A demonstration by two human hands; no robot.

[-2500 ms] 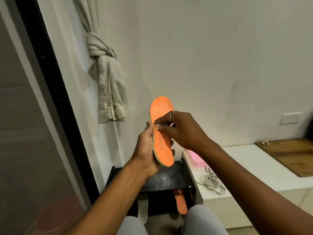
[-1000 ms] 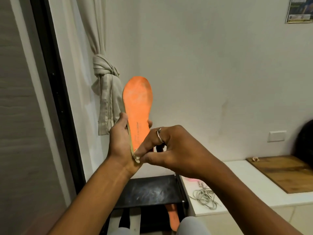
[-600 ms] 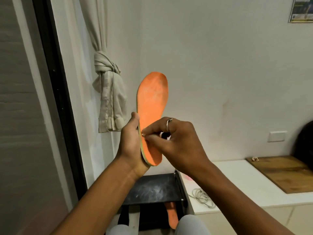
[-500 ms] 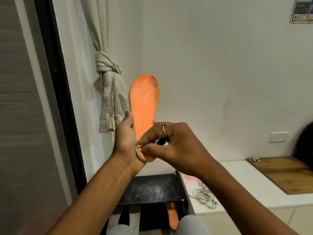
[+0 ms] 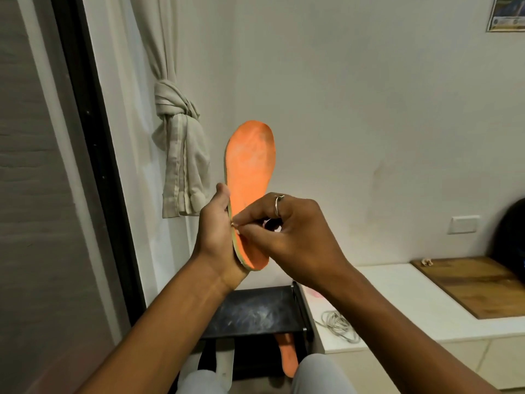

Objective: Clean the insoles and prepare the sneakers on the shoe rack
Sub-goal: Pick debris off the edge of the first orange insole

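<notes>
My right fingers [image 5: 251, 213] pinch the near edge of the insole [image 5: 251, 166]. My left hand [image 5: 216, 237] grips its heel, holding it upright above the rack [image 5: 255, 311]. I judge I'm picking dirt off; next needs a clean pull away.

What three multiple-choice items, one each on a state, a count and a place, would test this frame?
1. The left hand holds the orange foam insole: A flat; B upright, toe end up; C rolled up.
2. Orange insoles in view, in all: A one; B two; C three.
3. The coiled grey cable lies on: A the white bench; B the floor; C the wooden board.
Key: B, its toe end points up while the right hand pinches its edge; B, a second insole shows below the top shelf of the black shoe rack; A, the cable rests on the bench top.
</notes>
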